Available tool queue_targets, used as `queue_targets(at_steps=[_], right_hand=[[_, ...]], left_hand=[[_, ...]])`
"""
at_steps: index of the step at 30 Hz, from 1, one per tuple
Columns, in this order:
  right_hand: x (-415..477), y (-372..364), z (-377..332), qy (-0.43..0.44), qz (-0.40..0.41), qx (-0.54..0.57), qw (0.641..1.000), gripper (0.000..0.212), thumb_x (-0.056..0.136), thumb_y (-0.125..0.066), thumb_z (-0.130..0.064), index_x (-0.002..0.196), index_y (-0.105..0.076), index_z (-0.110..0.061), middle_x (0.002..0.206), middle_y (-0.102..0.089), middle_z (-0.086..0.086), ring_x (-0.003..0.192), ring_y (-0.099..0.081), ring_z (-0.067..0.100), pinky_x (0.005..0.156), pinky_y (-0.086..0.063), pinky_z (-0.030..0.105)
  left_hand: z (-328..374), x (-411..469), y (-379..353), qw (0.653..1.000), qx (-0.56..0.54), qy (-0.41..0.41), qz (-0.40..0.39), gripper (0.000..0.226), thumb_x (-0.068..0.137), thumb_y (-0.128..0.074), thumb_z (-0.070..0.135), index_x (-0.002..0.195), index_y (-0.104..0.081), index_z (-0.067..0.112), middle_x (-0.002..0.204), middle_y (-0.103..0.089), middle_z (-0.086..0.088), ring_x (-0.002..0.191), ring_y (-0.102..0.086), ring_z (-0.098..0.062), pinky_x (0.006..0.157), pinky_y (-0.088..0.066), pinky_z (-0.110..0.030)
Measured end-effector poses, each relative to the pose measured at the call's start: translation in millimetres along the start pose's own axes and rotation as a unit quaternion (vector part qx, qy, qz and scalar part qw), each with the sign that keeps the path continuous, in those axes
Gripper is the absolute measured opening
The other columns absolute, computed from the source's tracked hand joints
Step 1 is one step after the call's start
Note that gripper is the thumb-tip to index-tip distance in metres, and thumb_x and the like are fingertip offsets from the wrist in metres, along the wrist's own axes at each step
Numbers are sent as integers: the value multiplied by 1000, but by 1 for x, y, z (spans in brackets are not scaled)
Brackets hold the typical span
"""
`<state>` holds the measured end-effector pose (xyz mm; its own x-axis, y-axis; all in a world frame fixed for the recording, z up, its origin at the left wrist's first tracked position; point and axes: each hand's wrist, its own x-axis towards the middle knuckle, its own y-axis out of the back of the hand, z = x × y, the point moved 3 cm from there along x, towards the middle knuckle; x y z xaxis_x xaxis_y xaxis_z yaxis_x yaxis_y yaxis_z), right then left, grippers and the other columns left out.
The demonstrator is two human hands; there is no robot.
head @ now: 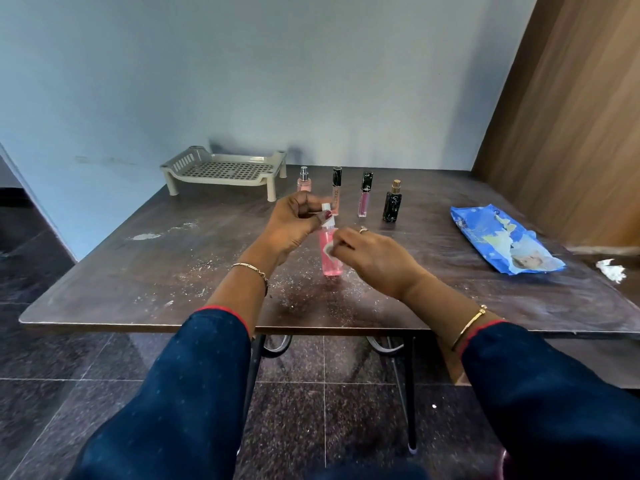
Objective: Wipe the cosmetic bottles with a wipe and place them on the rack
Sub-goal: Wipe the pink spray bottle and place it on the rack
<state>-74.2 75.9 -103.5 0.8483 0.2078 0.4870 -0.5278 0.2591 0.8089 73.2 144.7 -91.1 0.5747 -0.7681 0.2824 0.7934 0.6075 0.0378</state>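
Note:
A pink spray bottle [330,261] with a white cap stands upright on the dark table [173,271]. My left hand [294,223] pinches its white top. My right hand [374,258] presses a small white wipe [329,250] against the bottle's side. Behind them stand a small pink perfume bottle [304,181], a peach gloss tube [336,190], a pink gloss tube [364,194] and a black bottle with a gold cap [392,202]. The beige slotted rack [225,171] sits at the back left with nothing on it.
A blue wipes packet [505,242] lies on the table's right side, with a crumpled white tissue [612,270] near the right edge. White dust speckles the tabletop. A wooden panel [571,116] rises at the right; the wall stands behind the table.

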Motion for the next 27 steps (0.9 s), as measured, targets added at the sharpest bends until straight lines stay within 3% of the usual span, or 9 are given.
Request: queue_targets(at_steps=[3,9,12,14,17,20,24,27], right_hand=[[4,-5,-8,-45,26,23,998,35,72,-75,5,104,-63,-4,102,-60,10,67,-58,22,46,-54,35],[-15,-9,-17,64,-40,-3,997,20,85,-55,-7,101,-67,-5,105,-61,11,71,-60,25,42,-49,33],[-15,-4,-12,74,-32,4,997,17,81,-60,-2,95,-68,-6,100,-64,10,69,-60,23,43,-49,28],[-5,1,-4,16,8,30,999,25,72,-70,6,94,-68,-6,97,-64,9,66,-60,20,47,-45,24],[9,5,1,-82,78,86,990,23,75,-71,8,93,-69,-6,94,-64,8,71,-61,20,55,-53,28],[7,-2,-6,-209,147,188,948,11,82,-68,2,90,-70,-5,92,-65,4,77,-57,13,66,-51,23],[-7,-16,-9,-361,118,330,864,10,83,-68,0,88,-71,-7,92,-61,-4,82,-61,12,78,-55,22],[-8,-11,-6,-380,72,337,858,10,82,-70,-1,86,-70,-11,92,-65,-2,80,-63,9,76,-54,17]], left_hand=[[1,-3,1,1000,-9,1,0,23,82,-62,-8,99,-66,7,98,-72,0,82,-68,-2,67,-52,-16],[-2,-6,12,1000,-26,9,3,21,80,-69,0,95,-68,14,93,-75,4,90,-66,-15,83,-52,-40],[1,-7,8,1000,-21,9,-6,21,81,-68,0,95,-68,15,91,-75,5,89,-66,-13,81,-52,-36],[4,-8,5,1000,-16,8,-15,21,81,-66,-3,97,-67,11,88,-75,7,85,-67,-6,76,-53,-27],[9,-11,3,1000,-17,5,-16,21,82,-64,-6,96,-66,9,83,-75,9,80,-68,-2,68,-54,-19],[8,-14,5,1000,-23,4,-10,22,82,-63,-7,97,-66,8,82,-74,9,79,-67,-2,66,-53,-18],[8,-17,6,999,-30,10,-11,25,82,-64,-7,97,-64,13,82,-75,7,82,-68,-6,77,-56,-24],[10,-19,5,999,-33,21,-12,27,82,-63,-8,102,-61,10,89,-74,3,84,-68,-8,81,-55,-26]])
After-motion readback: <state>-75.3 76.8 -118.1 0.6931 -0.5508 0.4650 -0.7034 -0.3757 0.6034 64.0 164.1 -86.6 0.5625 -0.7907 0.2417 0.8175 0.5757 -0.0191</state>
